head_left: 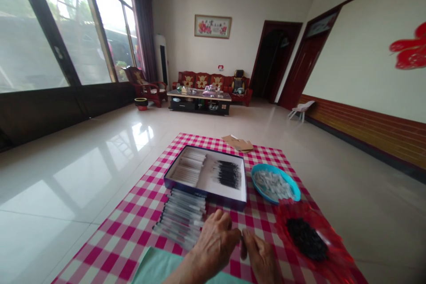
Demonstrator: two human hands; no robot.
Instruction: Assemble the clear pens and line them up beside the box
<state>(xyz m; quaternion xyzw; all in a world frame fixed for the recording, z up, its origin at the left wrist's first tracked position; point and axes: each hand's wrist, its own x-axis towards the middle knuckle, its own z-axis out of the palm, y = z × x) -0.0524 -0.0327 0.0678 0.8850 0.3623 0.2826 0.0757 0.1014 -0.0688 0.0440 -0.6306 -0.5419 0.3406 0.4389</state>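
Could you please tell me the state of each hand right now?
Left hand: fingers curled; whether it holds anything is hidden.
Right hand: fingers bent; anything held cannot be made out.

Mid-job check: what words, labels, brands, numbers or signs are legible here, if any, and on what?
None legible.
Gold-framed floral picture on the far wall: dark characters, too small and blurred to read.
Clear plastic tubes, dark-blue-sided white-lined box, turquoise plastic basin, translucent red dish: no text visible.
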